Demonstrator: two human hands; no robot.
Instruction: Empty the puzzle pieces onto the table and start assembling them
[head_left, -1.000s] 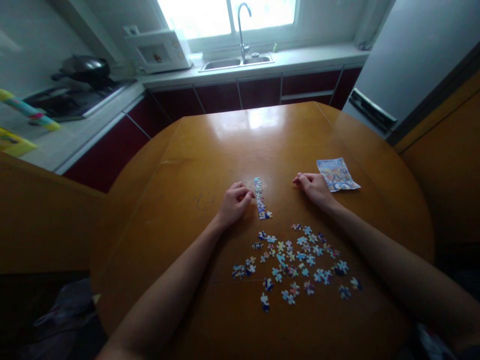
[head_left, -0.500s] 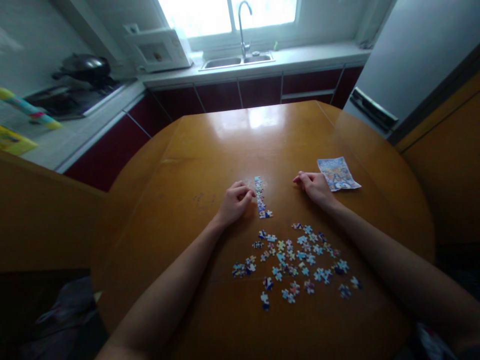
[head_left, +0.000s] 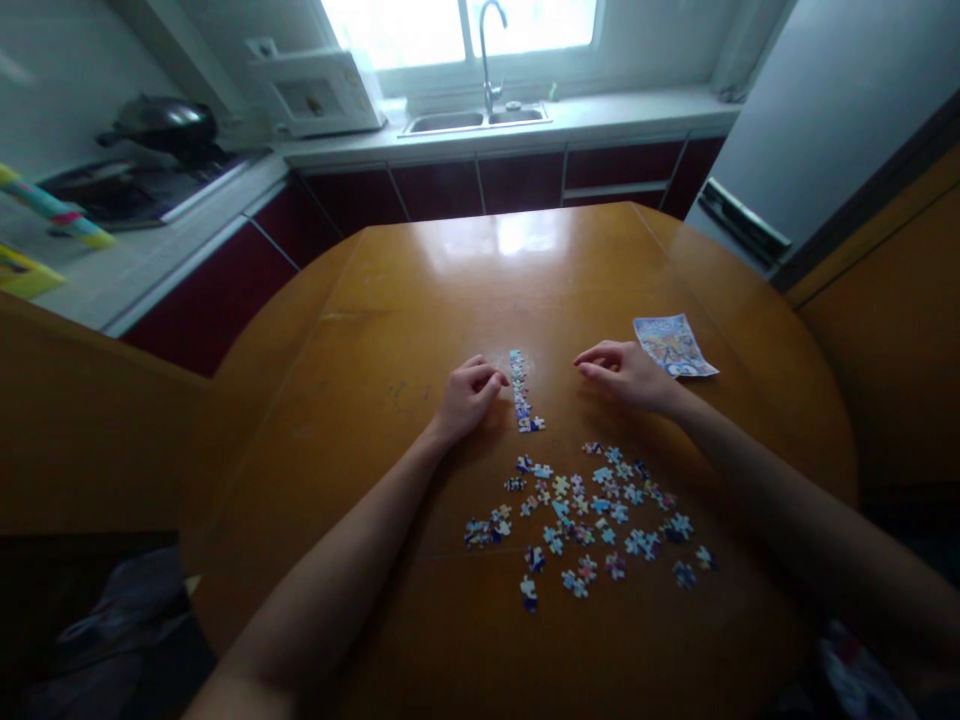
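Note:
My left hand [head_left: 469, 396] rests on the table with its fingers curled, and nothing shows in it. Its fingertips lie close to the left side of a narrow strip of joined jigsaw pieces [head_left: 519, 388]; whether they touch it I cannot tell. At its near end the strip turns right by a piece, like an L. To the right of the strip my right hand [head_left: 621, 372] is held with thumb and fingers a little apart, no piece visible between them. Many loose jigsaw pieces [head_left: 577, 507] are scattered nearer to me, between my forearms.
A creased picture sheet [head_left: 673, 345] lies just beyond my right hand, on the round wooden table [head_left: 420, 290]. Behind the table runs a counter with a sink [head_left: 446, 122] and a white microwave [head_left: 322, 95]. A wok [head_left: 161, 125] stands on the stove at left; a fridge [head_left: 847, 110] is at right.
My right hand has shifted slightly left, toward the strip, and its thumb and fingers have parted. My left hand stays nearly in place. The view has moved a little.

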